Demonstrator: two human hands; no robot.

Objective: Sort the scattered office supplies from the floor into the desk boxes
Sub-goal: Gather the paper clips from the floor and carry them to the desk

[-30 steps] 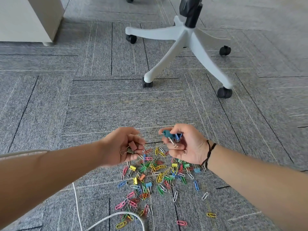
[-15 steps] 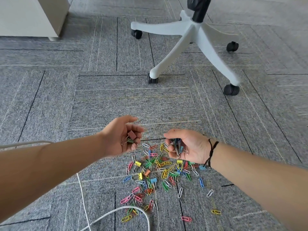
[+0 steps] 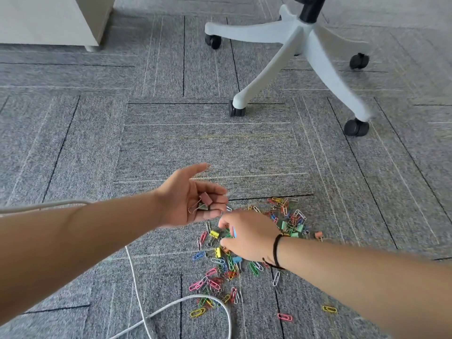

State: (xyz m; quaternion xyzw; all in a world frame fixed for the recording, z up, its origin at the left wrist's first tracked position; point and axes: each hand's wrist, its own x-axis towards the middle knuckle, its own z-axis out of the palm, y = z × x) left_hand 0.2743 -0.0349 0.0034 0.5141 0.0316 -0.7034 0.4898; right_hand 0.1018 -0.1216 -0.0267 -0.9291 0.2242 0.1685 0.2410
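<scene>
Many coloured paper clips and small binder clips [image 3: 221,266] lie scattered on the grey carpet. My left hand [image 3: 182,206] is held palm up just left of the pile, its fingers curled round a pink binder clip [image 3: 205,198] and a darker one beside it. My right hand [image 3: 252,237] reaches down into the pile, back toward the camera. Its thumb and fingers are bent at the clips beside a yellow binder clip [image 3: 213,233]. An edge of a blue binder clip [image 3: 234,232] shows in its grasp. No desk boxes are in view.
A white office chair base [image 3: 300,42] on black castors stands beyond the pile, its nearest castor [image 3: 236,111] straight ahead. A white cabinet [image 3: 49,18] is at the far left. A white cable [image 3: 168,308] loops across the carpet in front of the clips.
My right hand has dropped from chest height into the pile and moved left. My left hand has loosened a little, showing the clips in its palm. The view has shifted closer.
</scene>
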